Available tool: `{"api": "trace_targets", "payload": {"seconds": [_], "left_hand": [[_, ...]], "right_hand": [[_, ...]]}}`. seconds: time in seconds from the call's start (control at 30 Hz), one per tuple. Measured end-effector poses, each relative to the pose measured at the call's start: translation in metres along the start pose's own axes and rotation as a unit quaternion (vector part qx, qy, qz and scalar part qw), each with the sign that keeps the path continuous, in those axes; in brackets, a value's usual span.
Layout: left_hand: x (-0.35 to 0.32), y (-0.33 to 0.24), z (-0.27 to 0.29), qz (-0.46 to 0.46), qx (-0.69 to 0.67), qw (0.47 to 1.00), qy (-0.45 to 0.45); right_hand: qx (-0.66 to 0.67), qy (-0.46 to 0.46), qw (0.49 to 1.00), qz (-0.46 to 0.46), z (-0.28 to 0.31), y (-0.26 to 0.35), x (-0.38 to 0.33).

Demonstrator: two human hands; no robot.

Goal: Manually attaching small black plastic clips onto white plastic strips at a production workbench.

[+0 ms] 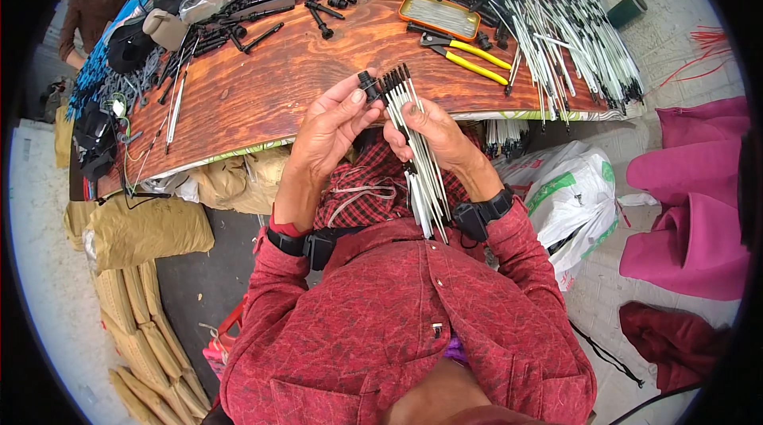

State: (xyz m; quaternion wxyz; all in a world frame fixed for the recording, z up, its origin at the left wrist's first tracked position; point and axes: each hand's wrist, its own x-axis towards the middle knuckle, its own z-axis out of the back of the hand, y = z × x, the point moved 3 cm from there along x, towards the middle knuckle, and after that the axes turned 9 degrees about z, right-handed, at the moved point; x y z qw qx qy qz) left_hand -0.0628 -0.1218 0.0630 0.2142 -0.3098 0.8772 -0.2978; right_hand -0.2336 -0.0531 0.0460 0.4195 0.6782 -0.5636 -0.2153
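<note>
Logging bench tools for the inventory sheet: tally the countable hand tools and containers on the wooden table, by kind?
Yellow-handled pliers: 1
Orange rectangular metal tray: 1
Dark green tape roll at the table's far right edge: 1
Total: 3

Glossy grained wood table [262, 83], matt black plastic cap [367, 85], smooth white plastic rods [420, 163], yellow rubbery-handled metal pliers [469, 58], woven red cloth shirt [397, 322]
</note>
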Motion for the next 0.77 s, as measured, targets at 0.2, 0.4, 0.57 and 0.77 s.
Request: {"api": "trace_targets", "payload": {"seconds": [0.2,0.4,0.57,0.77], "left_hand": [[-0.001,0.001,0.001,-0.033,0.026,0.999,-0.032],[-0.005,0.002,-0.005,-0.071,0.055,0.995,-0.049],[-0.007,0.003,-0.009,-0.08,0.084,0.991,-0.063],[-0.009,0.001,-0.01,-0.079,0.098,0.99,-0.069]], "right_hand": [[-0.024,-0.001,1.0,0.005,-0.002,0.002,0.001],[-0.047,0.005,0.999,0.012,-0.005,0.005,0.0],[-0.051,-0.006,0.999,0.009,-0.005,0.004,-0.001],[-0.057,0.0,0.998,0.007,-0.002,0.001,0.001]]}}
